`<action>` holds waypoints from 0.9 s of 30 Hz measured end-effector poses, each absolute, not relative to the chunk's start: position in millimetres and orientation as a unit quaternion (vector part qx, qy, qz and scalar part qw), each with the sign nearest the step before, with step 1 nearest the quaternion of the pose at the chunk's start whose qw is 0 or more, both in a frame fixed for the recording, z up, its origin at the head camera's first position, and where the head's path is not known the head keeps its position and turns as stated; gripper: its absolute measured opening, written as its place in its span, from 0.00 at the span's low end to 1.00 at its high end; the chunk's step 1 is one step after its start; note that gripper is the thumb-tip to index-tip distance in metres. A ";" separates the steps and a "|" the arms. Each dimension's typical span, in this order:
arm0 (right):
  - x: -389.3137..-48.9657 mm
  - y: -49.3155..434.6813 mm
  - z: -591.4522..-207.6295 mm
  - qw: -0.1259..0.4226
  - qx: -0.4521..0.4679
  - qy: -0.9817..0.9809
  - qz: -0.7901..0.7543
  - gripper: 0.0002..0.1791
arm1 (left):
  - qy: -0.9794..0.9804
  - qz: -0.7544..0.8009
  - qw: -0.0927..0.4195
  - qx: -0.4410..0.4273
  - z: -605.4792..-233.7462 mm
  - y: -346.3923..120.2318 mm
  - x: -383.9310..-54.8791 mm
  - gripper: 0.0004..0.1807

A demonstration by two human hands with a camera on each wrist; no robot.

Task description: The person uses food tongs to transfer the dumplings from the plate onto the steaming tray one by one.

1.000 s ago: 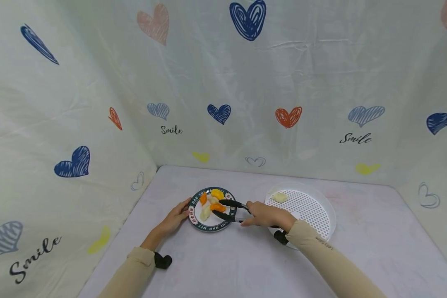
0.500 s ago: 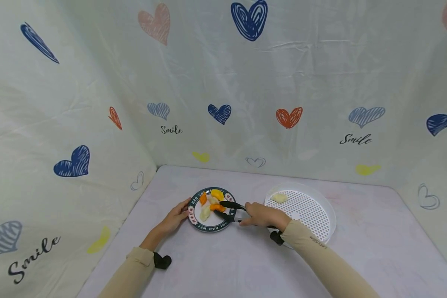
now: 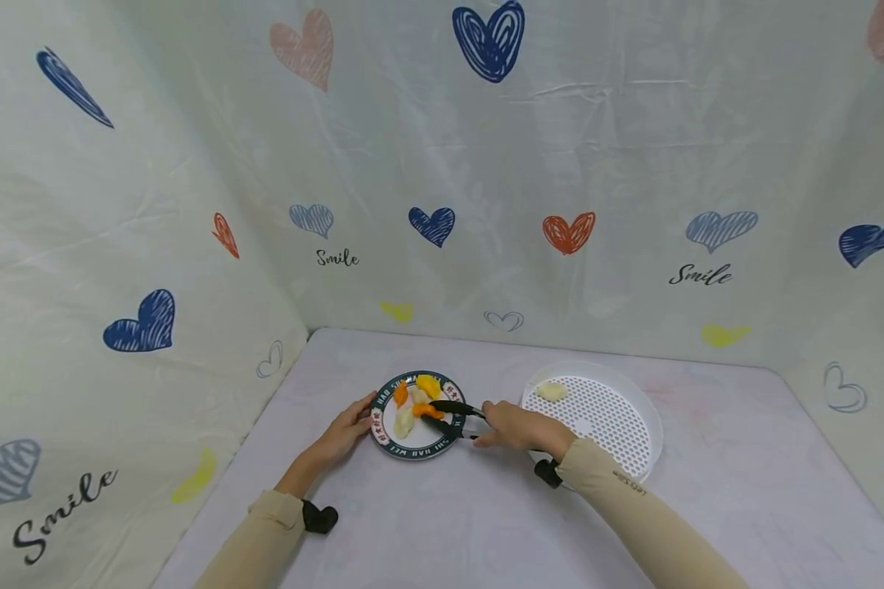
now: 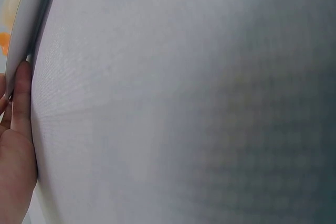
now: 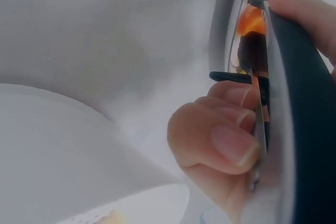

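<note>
My left hand (image 3: 345,431) pinches the left rim of a round plate (image 3: 412,451), white with a dark green lettered border. In the left wrist view, its fingers (image 4: 22,93) lie under the raised edge. The plate bears several dumpling-shaped pieces: an orange piece (image 3: 421,410), another orange piece (image 3: 400,395), a yellow piece (image 3: 429,385) and pale pieces (image 3: 403,422). With my right hand (image 3: 519,425) I grip black-tipped tongs (image 3: 453,407), whose tips are at the nearer orange piece. In the right wrist view, the orange piece (image 5: 251,20) shows beside the black tips.
Right of the plate, partly behind my right hand and wrist, stands a round white perforated tray (image 3: 611,417). One pale dumpling-shaped piece (image 3: 552,391) lies at its upper left. The pale table (image 3: 442,523) meets a heart-printed curtain (image 3: 486,164) at the back and left.
The tongs' tips have drawn a little closer together about the orange piece, and my right hand has shifted slightly left. My left hand stays on the plate's rim.
</note>
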State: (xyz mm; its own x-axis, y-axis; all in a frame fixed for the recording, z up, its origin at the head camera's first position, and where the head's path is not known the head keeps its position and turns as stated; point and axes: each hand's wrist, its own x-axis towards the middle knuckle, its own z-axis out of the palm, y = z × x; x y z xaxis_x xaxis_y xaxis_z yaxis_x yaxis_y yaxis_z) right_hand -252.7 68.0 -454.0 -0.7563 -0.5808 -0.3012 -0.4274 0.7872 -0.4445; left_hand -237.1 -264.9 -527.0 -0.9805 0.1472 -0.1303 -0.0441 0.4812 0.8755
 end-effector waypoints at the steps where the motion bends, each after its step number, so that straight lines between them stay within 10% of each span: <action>1: -252.3 67.8 -453.8 0.215 -0.277 0.920 -0.175 0.25 | 0.856 0.508 0.093 0.030 -527.5 -265.1 -237.0 0.30; 27: -243.3 95.4 -442.7 0.185 -0.311 0.908 -0.212 0.35 | 0.855 0.508 0.097 0.032 -523.6 -263.5 -235.4 0.30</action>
